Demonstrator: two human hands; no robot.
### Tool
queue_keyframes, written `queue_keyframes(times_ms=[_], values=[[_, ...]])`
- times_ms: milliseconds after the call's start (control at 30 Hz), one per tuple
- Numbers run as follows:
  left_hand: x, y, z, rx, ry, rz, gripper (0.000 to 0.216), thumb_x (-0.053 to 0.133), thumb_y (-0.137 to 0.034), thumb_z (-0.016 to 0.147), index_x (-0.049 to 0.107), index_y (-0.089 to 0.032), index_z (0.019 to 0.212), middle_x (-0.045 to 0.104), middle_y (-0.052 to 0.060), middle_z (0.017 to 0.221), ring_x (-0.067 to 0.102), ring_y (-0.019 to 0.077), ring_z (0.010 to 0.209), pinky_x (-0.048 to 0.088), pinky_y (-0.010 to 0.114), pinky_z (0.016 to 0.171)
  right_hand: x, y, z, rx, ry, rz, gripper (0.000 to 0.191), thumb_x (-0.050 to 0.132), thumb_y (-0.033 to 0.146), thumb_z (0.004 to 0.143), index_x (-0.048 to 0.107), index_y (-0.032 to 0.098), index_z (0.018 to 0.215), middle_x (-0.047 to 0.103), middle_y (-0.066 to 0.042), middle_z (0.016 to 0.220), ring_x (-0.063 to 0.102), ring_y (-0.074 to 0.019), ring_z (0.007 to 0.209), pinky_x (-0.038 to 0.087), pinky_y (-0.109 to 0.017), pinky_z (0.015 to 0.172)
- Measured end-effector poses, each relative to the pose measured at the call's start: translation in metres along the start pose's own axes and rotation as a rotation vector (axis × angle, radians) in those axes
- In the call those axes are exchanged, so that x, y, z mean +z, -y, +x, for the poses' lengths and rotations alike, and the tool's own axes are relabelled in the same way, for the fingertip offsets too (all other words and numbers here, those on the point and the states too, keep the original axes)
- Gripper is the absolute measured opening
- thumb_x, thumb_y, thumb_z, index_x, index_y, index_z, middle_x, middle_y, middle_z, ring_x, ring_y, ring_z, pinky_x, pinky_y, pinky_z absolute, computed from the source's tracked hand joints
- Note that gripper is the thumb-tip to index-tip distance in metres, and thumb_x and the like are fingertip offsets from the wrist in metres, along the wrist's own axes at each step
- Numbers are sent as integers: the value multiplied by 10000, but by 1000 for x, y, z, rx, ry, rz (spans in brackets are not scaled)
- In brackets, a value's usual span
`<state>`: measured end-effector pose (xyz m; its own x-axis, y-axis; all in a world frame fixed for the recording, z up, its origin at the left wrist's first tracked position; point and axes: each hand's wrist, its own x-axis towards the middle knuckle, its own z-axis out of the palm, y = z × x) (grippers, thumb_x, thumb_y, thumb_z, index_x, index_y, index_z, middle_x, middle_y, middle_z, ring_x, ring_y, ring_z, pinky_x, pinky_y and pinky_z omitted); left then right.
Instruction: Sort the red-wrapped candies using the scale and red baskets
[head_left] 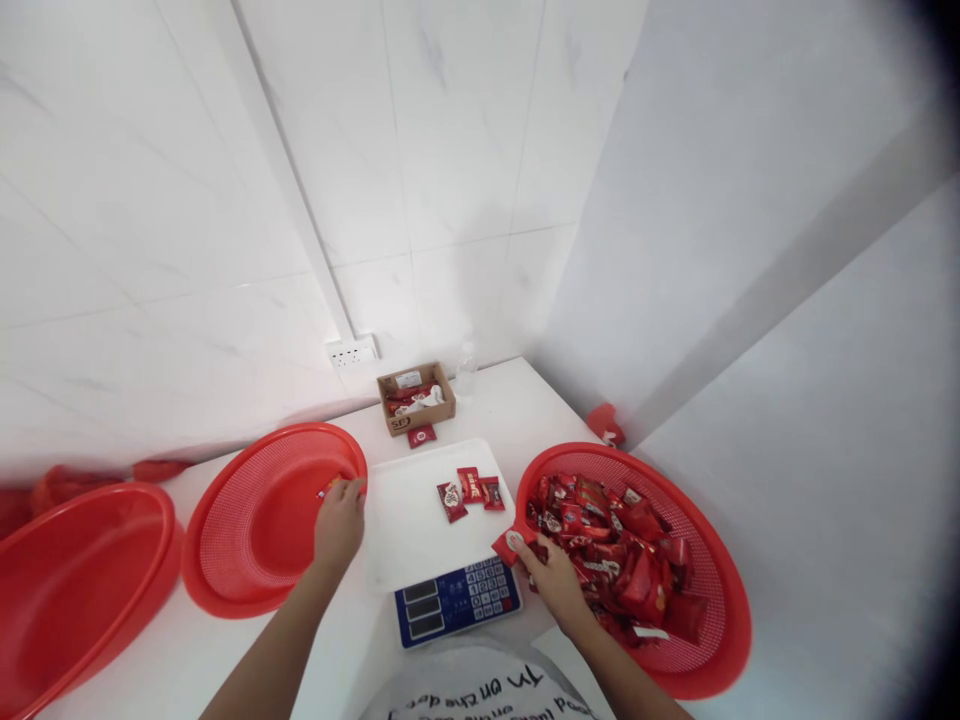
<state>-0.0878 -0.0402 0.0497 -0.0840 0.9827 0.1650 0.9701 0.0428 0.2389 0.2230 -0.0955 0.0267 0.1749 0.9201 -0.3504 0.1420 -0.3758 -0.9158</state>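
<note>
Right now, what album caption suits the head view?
Left hand with small packet over a red basket, right hand pinching a red packet near the scale.

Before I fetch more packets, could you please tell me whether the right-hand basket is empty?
Not empty: inside the right-hand basket lies a heap of red packets.

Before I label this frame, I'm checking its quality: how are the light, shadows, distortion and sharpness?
All in the head view: bright, diffuse light; soft shadow on the tiled wall; dark right-hand corners; right basket looks stretched, likely by the lens; scale keypad legible, but print on the red packet in the right hand soft.
</note>
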Motion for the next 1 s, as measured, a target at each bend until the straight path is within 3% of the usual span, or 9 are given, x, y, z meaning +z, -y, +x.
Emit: queue_keyframes(times_ms=[133,367,500,600,733,900,1000], values=[[-1,-7,15,28,-13,102,335,396,-248,857,538,-136,1139,512,146,1196,477,278,1095,392,411,923,0,-2,1,-22,20,-2,407,580,574,651,592,168,688,561,-2,539,496,-142,493,391,-228,408],[52,-81,3,446,326,-85,431,480,-278,835,450,-225,1261,406,86,1371,359,255,1251,305,406,1031,0,-9,5,-23,2,-40,406,570,569,661,577,165,697,587,-9,573,519,-148,508,400,-231,421],[68,-93,1,554,368,-101,419,527,-282,810,482,-243,1225,462,74,1327,361,256,1248,314,416,1023,1,-12,6,-30,4,-30,389,565,558,673,559,169,684,545,14,540,482,-127,465,373,-221,393],[69,-84,2,518,335,-88,295,432,-177,849,558,-231,1110,566,54,1195,480,198,1124,389,336,955,1,-14,6,-38,-3,-18,381,571,554,672,533,176,647,509,28,520,464,-119,464,371,-217,398],[53,-58,5,375,234,-49,326,351,-121,864,542,-207,1115,601,51,1128,522,178,1057,431,301,891,2,-12,7,-20,-23,-7,401,581,578,647,495,189,604,453,50,472,415,-105,420,356,-222,390],[12,-2,17,97,32,33,352,282,-154,879,509,-113,1145,578,155,1125,510,252,1067,405,410,904,2,-10,7,8,-11,2,418,580,603,634,497,194,616,464,49,466,422,-110,415,358,-228,396],[1,25,20,-23,-63,128,348,336,-169,850,523,-115,1138,550,177,1172,469,300,1130,381,467,914,1,-9,7,-3,-3,-1,411,580,589,646,490,191,599,478,42,468,434,-112,425,360,-227,406]])
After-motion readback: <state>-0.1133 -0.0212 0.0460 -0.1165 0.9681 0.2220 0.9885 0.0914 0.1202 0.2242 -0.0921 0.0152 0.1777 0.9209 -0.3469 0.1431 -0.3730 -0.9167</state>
